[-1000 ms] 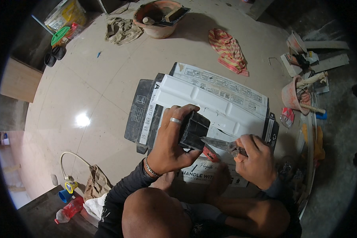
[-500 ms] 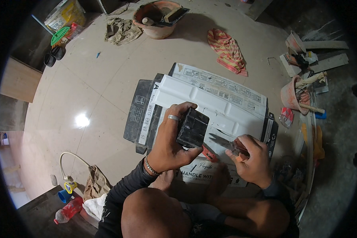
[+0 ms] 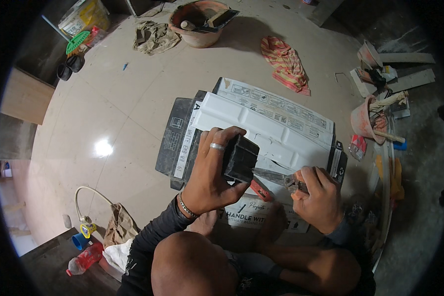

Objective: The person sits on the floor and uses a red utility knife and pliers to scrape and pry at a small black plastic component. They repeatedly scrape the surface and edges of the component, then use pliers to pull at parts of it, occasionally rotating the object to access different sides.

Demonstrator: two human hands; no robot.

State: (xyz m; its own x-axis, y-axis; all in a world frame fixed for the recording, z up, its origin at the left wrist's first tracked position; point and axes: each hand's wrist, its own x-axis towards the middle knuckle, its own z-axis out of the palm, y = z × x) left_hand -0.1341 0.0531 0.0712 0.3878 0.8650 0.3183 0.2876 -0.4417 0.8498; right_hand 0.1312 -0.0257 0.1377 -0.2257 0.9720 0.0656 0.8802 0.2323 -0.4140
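My left hand, with a ring and a bracelet, is closed around a dark block above the white and black cardboard sheets. My right hand grips a grey bladed tool whose tip reaches the block's right side near its lower part. A red and dark tool, too hidden to name surely, lies on the cardboard below the block. My bare knee and feet are beneath my arms.
A basin with tools stands behind, beside crumpled cloths. Pink buckets and boards line the right. A bottle, hose and bag are lower left, a paint pail upper left.
The blade drew away from the block half a second ago and is back at it now. The block has tilted slightly in my left hand during this.
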